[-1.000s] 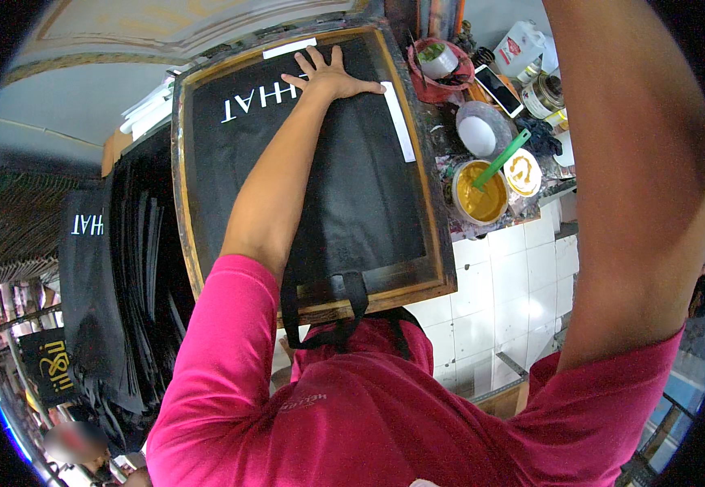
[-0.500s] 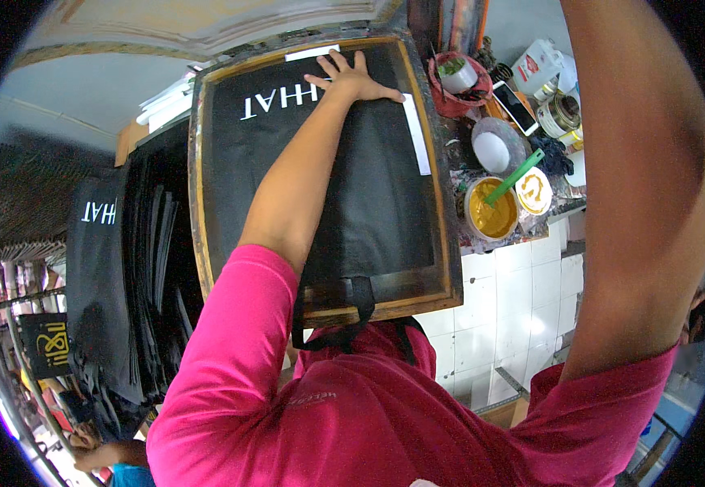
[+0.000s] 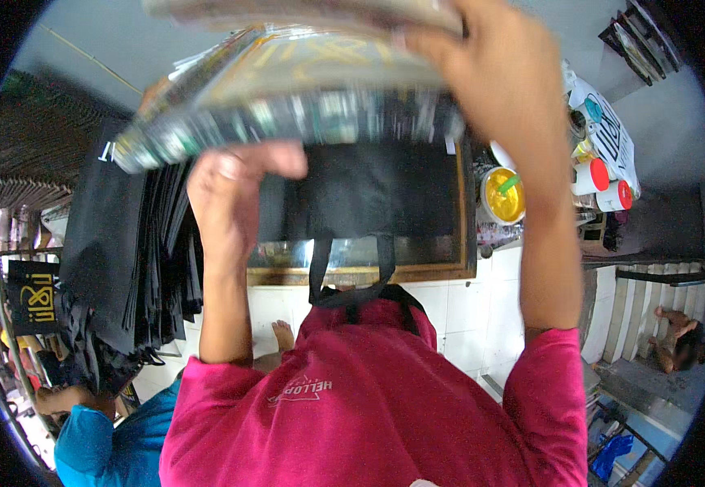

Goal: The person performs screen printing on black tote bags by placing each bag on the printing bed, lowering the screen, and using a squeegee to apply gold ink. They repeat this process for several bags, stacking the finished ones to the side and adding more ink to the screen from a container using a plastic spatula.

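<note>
A screen-printing frame [image 3: 303, 118], blurred by motion, hangs tilted above a black fabric bag [image 3: 368, 191]. Yellowish lettering shows on its mesh, and its lower edge is stained with paint. My right hand [image 3: 506, 73] is closed round the upper bar of the frame. Just under the stained edge is my left hand [image 3: 222, 195], thumb side toward the right; its fingers are smeared and partly hidden. The bag lies flat in a shallow wood-edged bed [image 3: 429, 272], its handles hanging over the near side. Its printed upper part is hidden behind the frame.
On the right stand a tub of yellow paint [image 3: 501, 195] with a green-handled tool and jars with red lids [image 3: 592, 176]. A stack of black bags [image 3: 117, 227] hangs at left. Another person in a blue shirt [image 3: 117, 438] is at lower left.
The printing frame has come down over the bag, brought by my right hand. My left hand has drawn back from the bag's top toward me, to the frame's lower edge.
</note>
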The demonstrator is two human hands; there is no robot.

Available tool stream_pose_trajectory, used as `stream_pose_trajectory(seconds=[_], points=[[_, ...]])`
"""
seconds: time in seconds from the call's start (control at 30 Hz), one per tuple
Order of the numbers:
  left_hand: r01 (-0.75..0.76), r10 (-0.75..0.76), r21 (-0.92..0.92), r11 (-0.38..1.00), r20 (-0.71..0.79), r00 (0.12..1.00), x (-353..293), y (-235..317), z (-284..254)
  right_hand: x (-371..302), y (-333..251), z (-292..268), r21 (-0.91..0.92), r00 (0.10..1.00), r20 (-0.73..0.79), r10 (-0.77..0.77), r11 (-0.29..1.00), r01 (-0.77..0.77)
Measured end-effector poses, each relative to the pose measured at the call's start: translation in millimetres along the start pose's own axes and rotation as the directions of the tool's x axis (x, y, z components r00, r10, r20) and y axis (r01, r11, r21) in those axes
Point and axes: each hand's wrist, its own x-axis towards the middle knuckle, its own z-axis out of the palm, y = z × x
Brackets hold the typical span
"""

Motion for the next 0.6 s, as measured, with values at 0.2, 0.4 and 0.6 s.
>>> stream_pose_trajectory(seconds=[0.2, 0.4, 0.6], points=[[0.687, -0.671, -0.065, 0.724, -0.297, 0.679, -123.8, -42.2, -17.7, -132.1, -15.6, 71.8, 0.154, 0.986, 0.165, -0.032, 0.988, 0.006], [0.791, -0.780, -0.044, 0.610, -0.207, 0.590, -128.3, -56.4, -33.7, -142.2, -10.6, 109.5, 0.072, 0.930, 0.348, -0.116, 0.993, 0.096], [0.816, -0.818, -0.101, 0.569, -0.169, 0.550, -129.8, -54.2, -44.3, -110.2, -11.7, 60.7, 0.167, 0.811, 0.576, -0.104, 0.986, 0.008]])
